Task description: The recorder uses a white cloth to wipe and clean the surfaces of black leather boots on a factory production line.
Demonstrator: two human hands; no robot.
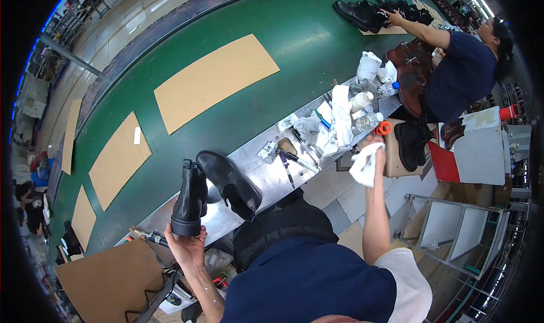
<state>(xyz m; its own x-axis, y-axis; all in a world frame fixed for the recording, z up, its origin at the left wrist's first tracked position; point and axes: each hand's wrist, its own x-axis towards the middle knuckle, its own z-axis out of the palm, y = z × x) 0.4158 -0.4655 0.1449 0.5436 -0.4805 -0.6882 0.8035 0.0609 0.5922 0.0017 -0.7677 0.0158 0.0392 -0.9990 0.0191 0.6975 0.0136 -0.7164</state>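
My left hand [187, 246] grips a black ankle boot [190, 201] by its heel, at the near edge of the metal ledge. Right beside that boot, a second black boot [228, 181] lies on its side, partly over the green belt. Off to the right, my right hand [372, 144] is closed on a white cloth [367, 165] that hangs down from it. Close to that hand stand clear bottles [369, 120] and an orange ring-shaped thing [384, 128]. Crumpled white cloths [340, 116] lie just behind.
The green conveyor belt [226, 116] carries several tan cardboard sheets [217, 82]. Pens, a brush [287, 146] and a purple tool [288, 167] lie on the metal ledge. At the right, a co-worker [464, 68] handles black shoes [362, 15]; a metal rack [459, 226] stands below.
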